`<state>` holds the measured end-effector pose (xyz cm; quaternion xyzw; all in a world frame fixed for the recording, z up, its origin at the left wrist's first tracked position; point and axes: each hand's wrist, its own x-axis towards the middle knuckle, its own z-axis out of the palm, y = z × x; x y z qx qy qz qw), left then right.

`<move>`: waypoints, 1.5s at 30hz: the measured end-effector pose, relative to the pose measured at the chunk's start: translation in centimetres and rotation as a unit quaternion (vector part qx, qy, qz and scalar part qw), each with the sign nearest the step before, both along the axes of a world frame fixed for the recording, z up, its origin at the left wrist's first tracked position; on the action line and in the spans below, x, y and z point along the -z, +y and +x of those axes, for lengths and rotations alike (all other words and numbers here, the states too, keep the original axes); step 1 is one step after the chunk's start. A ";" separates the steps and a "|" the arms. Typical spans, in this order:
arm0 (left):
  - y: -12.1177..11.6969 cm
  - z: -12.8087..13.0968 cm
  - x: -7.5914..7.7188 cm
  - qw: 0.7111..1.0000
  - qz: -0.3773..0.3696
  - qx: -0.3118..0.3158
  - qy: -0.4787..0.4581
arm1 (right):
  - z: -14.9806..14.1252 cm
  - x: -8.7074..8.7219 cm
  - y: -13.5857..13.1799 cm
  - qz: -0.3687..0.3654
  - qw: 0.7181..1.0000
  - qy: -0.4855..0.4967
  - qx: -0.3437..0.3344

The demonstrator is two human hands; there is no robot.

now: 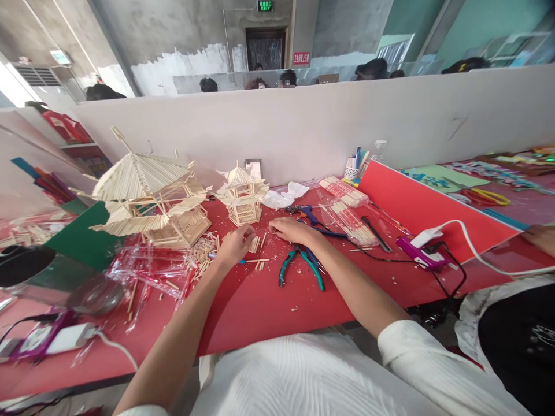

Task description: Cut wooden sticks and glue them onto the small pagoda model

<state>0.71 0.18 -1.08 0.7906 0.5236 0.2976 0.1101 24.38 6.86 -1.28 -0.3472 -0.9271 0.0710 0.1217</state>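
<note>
In the head view my left hand rests on the red table with its fingers curled together, beside a small row of short wooden sticks. Across from it my right hand is closed too, fingertips low over the tabletop. Whatever either hand pinches is too small to make out. Just beyond them stands a small pavilion of wooden sticks. A larger stick pavilion is at the left. Below my right hand lie green-handled pliers, and a blue glue gun is behind it.
Crumpled plastic wrap and loose sticks lie left. Packs of sticks, a white tissue and a purple power strip are toward the right, by a red board. Cables cross the table. Another person's hand shows far right.
</note>
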 end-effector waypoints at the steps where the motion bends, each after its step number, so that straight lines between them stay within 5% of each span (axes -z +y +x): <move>1: 0.0 0.0 0.0 1.000 0.000 0.002 0.000 | 0.0 0.0 0.0 -0.001 1.000 0.000 -0.002; 16: -0.3 0.2 -0.3 1.000 -0.011 0.022 -0.006 | -0.3 0.5 0.1 -0.077 0.987 0.137 -0.004; 22: -0.5 1.0 -0.4 0.993 0.012 0.051 -0.105 | -1.2 -0.7 -0.9 -0.252 0.894 0.368 -0.047; 31: -1.1 1.6 -0.7 0.990 0.061 0.045 -0.118 | -2.6 -1.2 -3.2 -0.416 0.778 0.469 -0.029; 45: -1.0 1.2 -0.1 0.985 0.092 0.136 -0.048 | -1.9 -1.2 -3.0 -0.481 0.752 0.450 -0.027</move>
